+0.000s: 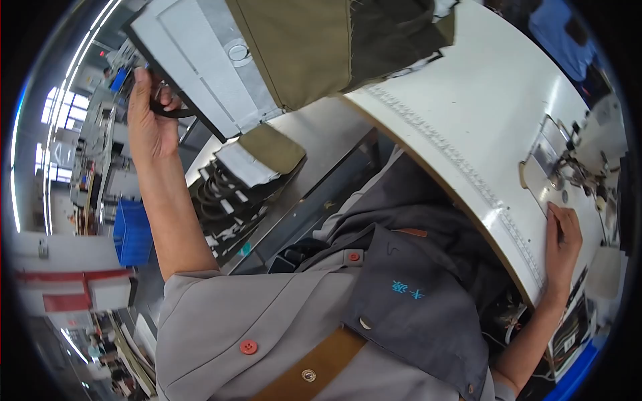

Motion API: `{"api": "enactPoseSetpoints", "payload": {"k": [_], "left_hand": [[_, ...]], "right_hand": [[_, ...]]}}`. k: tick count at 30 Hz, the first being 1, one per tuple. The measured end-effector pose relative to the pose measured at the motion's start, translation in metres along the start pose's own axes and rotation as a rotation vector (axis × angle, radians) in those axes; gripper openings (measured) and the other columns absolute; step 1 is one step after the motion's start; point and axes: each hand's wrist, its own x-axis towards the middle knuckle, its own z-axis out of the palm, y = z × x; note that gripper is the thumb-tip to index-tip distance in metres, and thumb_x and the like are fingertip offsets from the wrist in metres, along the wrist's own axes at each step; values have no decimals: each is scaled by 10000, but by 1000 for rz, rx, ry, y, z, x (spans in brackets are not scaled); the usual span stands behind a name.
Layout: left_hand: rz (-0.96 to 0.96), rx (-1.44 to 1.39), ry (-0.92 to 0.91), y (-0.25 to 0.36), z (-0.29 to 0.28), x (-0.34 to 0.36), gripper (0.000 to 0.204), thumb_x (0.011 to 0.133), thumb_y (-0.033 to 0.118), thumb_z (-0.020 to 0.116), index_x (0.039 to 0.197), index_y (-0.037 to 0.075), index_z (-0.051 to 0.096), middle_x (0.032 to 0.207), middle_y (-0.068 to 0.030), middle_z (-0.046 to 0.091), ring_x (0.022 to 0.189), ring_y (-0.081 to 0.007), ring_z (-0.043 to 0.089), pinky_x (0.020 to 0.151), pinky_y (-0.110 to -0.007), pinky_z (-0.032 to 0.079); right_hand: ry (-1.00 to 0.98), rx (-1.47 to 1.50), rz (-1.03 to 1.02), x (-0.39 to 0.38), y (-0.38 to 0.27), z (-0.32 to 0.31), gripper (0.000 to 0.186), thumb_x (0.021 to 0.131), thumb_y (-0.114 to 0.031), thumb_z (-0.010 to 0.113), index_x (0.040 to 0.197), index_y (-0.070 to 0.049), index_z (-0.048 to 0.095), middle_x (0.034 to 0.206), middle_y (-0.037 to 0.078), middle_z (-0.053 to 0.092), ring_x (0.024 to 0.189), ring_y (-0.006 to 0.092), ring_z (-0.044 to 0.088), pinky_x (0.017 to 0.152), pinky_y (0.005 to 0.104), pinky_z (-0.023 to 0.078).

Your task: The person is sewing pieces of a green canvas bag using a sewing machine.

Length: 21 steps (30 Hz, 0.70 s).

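Nearest to us is our grey shirt [221, 334] with its red buttons, overlaid by a dark flap [421, 314] and a brown strap [328, 364]. Beyond it, the white tabletop [501, 87] curves around our right side, ruler marks [435, 144] running along its rounded edge. Our right hand [563, 244] rests over that surface near the sewing machine [588, 160], its fingers bent and close together; we cannot tell whether they pinch anything. Our left hand [152, 123] curls its fingers at a dark strap loop on the border of a white and olive fabric panel [294, 50], thumb pointing up, and the panel's far end reaches over the tabletop. Below the panel, a stack of similar pieces [271, 150] with dark loops lies on a metal surface [328, 123], and a gap opens between that surface and the tabletop's edge, giving room to the left of our lap. Farther left, a blue bin [132, 232] stands beyond our forearm; we cannot see what it holds. Farthest off, windows [67, 110] and strip lights line the workshop, and a person in blue [565, 40] is beyond the tabletop.
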Motion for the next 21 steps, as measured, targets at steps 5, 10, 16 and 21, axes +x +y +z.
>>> {"api": "enactPoseSetpoints", "payload": {"k": [5, 10, 16, 21], "left_hand": [[-236, 53, 271, -32, -89, -17, 315, 982, 337, 759, 1104, 71, 644, 1013, -45, 696, 601, -58, 420, 459, -195, 307], [-390, 29, 505, -83, -153, -36, 336, 959, 369, 783, 1044, 56, 695, 988, -20, 665, 593, -57, 402, 466, -192, 296], [-302, 207, 521, -123, -145, -32, 369, 956, 345, 794, 1098, 14, 719, 995, -37, 672, 610, -73, 378, 535, -232, 339], [-118, 547, 168, -146, -158, -18, 229, 937, 222, 810, 1081, 48, 769, 1159, -54, 729, 1133, -182, 639, 1031, -308, 462]], "right_hand": [[12, -64, -17, 0, 18, 0, 227, 1032, -6, 575, 1219, 3, 705, 998, 81, 623, 897, 148, 583, 791, 253, 460], [28, -83, -4, -1, 26, 3, 235, 1053, -28, 563, 1244, -2, 698, 1000, 68, 620, 887, 132, 559, 810, 252, 455], [-13, -168, 42, -6, 32, -3, 231, 1066, -58, 558, 1246, -10, 695, 987, 30, 606, 853, 106, 506, 765, 240, 410], [14, -189, 33, -5, 26, -1, 235, 1072, -75, 559, 1253, -17, 696, 965, 18, 587, 815, 108, 470, 741, 236, 392]]}}
